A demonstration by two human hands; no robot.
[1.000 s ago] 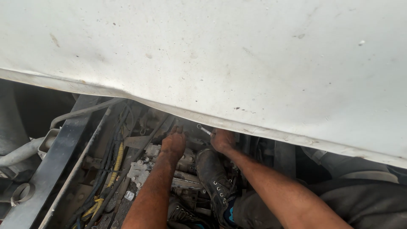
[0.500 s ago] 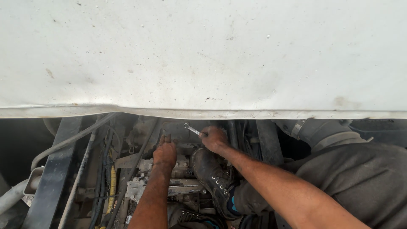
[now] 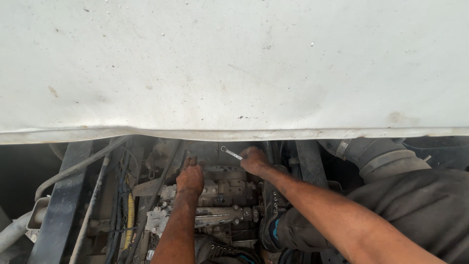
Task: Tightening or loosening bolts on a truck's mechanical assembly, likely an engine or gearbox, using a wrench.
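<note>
My right hand (image 3: 254, 160) is closed around a small silver wrench (image 3: 231, 153), whose ring end points up and left just under the white panel's edge. My left hand (image 3: 189, 177) rests palm down on the dirty grey metal engine block (image 3: 225, 188), fingers reaching up toward the panel. Both forearms stretch in from the bottom of the view. The two hands are a short way apart over the same machinery.
A large white, scuffed body panel (image 3: 234, 63) fills the upper half and overhangs the machinery. Dark steel frame rails (image 3: 63, 195), hoses and a yellow cable (image 3: 129, 215) run at left. A black shoe (image 3: 271, 220) and grey trouser leg (image 3: 405, 205) lie at right, near a grey duct (image 3: 371, 151).
The view has tilted down, so more of the machinery shows under the panel. My right hand with the wrench is now plainly visible; my left hand has settled on the engine block.
</note>
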